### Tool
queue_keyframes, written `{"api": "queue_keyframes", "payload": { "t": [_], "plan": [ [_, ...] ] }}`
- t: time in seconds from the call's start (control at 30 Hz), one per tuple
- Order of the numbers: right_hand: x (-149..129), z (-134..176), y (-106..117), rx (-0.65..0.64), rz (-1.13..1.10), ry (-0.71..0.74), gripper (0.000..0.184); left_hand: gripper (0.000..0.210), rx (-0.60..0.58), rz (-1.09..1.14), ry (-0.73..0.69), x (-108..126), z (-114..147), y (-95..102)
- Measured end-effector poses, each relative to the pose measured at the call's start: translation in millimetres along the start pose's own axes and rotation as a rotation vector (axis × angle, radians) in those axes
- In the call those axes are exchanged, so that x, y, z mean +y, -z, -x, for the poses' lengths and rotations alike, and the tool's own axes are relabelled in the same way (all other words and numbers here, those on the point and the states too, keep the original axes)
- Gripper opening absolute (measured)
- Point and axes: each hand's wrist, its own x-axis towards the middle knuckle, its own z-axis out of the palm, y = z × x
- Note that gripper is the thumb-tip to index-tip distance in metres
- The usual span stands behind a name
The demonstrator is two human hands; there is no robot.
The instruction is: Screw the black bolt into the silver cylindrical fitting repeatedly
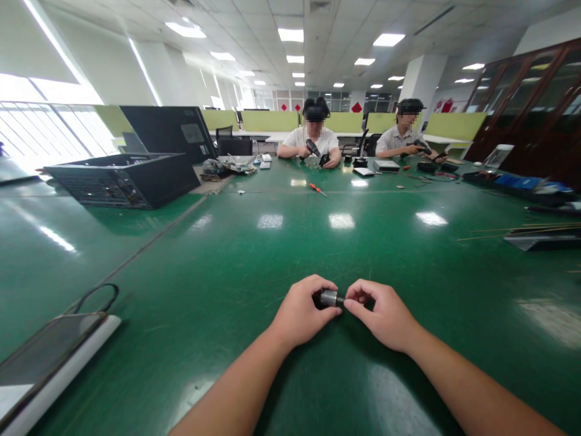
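My left hand [305, 310] is closed around a small silver metal cylinder [328, 297], gripped between thumb and fingers. A thin dark shaft [340, 300] sticks out of the cylinder's right end. At the tip of that shaft, the thumb and fingertips of my right hand [380, 312] are pinched together. Whether a separate small piece sits in that pinch is too small to make out. Both hands are just above the green tabletop [254, 254], close together in front of me. The cylinder's left end is dark and partly hidden by my left hand.
A black computer case [131, 175] stands at the left. An orange screwdriver [316, 189] lies farther back. Across the table, two people [311, 136] [405, 136] hold power drills. A screen-like panel [49, 357] lies at the near left, and thin rods [535, 230] lie at the right.
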Motion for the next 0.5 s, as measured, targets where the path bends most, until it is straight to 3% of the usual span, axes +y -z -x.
{"api": "queue_keyframes", "payload": {
  "t": [0.2,0.5],
  "plan": [
    [3.3,-0.4,-0.4,0.020,0.004,0.005,0.009,0.028,0.036,-0.003,0.019,-1.5,-1.0,-0.6],
    [8.0,-1.9,0.2,0.061,-0.016,-0.016,0.023,0.029,0.095,0.001,0.069,-0.6,-1.4,0.7]
  ]
}}
